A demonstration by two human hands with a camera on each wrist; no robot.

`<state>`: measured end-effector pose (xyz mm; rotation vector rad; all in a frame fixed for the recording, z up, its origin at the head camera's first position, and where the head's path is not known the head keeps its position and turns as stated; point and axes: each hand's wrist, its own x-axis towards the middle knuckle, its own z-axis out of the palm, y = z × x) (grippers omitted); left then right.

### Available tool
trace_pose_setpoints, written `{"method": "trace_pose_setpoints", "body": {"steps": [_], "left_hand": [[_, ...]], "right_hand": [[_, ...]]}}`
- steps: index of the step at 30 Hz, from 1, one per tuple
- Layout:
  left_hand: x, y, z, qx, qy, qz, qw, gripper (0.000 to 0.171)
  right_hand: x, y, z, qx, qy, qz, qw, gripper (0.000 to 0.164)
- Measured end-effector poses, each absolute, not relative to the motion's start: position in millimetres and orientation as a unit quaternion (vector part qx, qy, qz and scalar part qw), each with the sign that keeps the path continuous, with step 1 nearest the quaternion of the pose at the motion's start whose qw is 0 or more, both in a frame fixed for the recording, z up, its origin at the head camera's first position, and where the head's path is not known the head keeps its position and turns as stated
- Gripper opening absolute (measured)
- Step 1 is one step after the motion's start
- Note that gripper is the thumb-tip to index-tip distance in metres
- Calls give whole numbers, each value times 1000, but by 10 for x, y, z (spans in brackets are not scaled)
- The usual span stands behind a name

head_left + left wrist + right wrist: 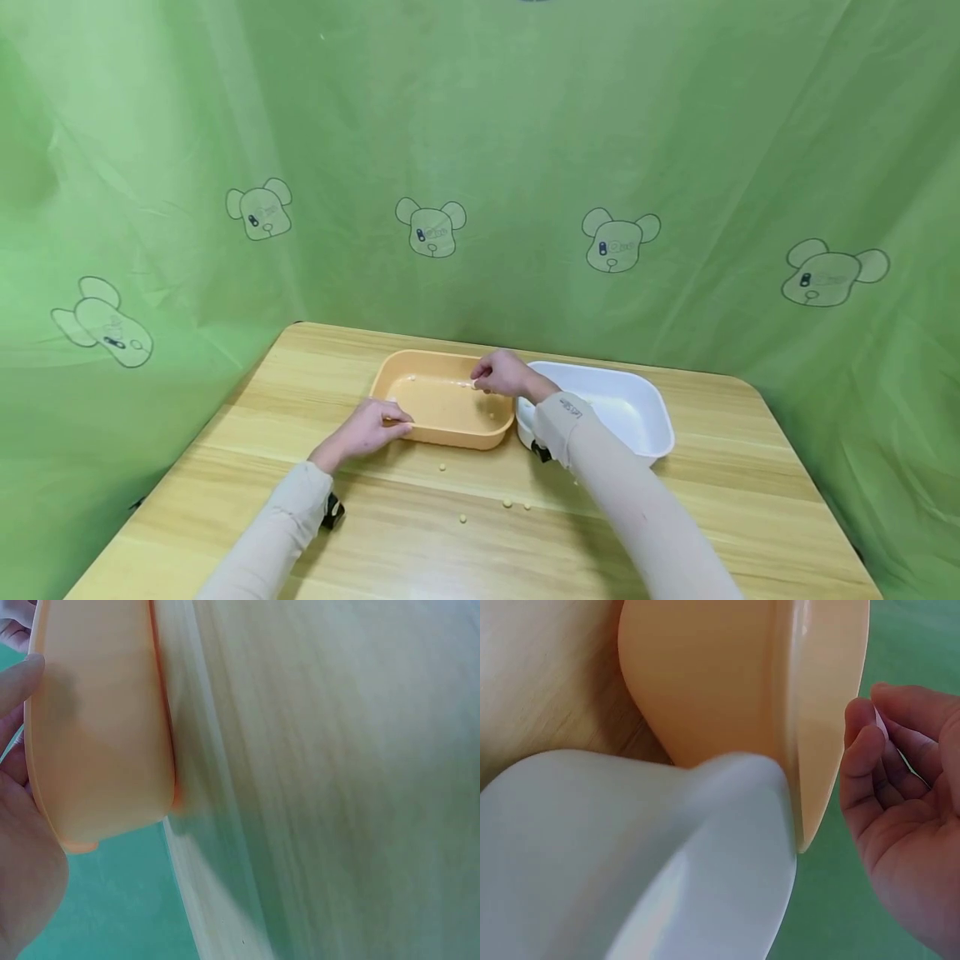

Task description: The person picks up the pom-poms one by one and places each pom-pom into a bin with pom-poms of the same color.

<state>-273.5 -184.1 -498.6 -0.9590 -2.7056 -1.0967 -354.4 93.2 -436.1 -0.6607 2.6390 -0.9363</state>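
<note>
Near the far edge of the wooden table (405, 550), I see the orange tray (431, 408) standing upright on the tabletop, with the white tray (630, 412) just beside it on the right; from my feeds I cannot tell whether the two touch. The left hand (366, 427) is at the near left corner of the orange tray and grips its rim: my left wrist view shows the thumb laid against the outer wall, with other fingers behind the edge. The right hand (504, 372) is over the right part of the orange tray, near its far side, fingers curled and thumb and fingertips brought together; whether something small is pinched between them, I cannot tell. Inside the orange tray I make out a few small pale balls, some toward the far wall and one nearer the right end. More of these loose balls (507, 503) lie on the tabletop in front of the trays, scattered and apart from one another. The right forearm, in a beige sleeve (637, 500), crosses over the white tray and hides part of it from my head camera. Behind the table hangs a green curtain (525, 133), printed with a row of outlined bear heads (432, 232).
</note>
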Motion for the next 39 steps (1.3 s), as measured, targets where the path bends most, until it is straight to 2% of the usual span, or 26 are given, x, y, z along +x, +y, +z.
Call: {"method": "trace_pose_setpoints", "body": {"steps": [8,21,31,39], "left_hand": [[-2730,-1846,-4977,-308,-882,-353,40,11],[-2702,-1818,-4914,-271,-896,-351,11,11],[-2633,-1756,-4819,-255,-889,-381,-5,26],[-2492,-1609,-4676,-289,-872,-394,27,22]], "right_hand": [[-3461,1017,-4284,-234,909,-320,130,12],[-3337,1229,-4232,-254,902,-329,116,17],[-3093,1605,-4263,-267,899,-341,71,11],[-2799,2093,-4307,-279,908,-311,10,13]]}}
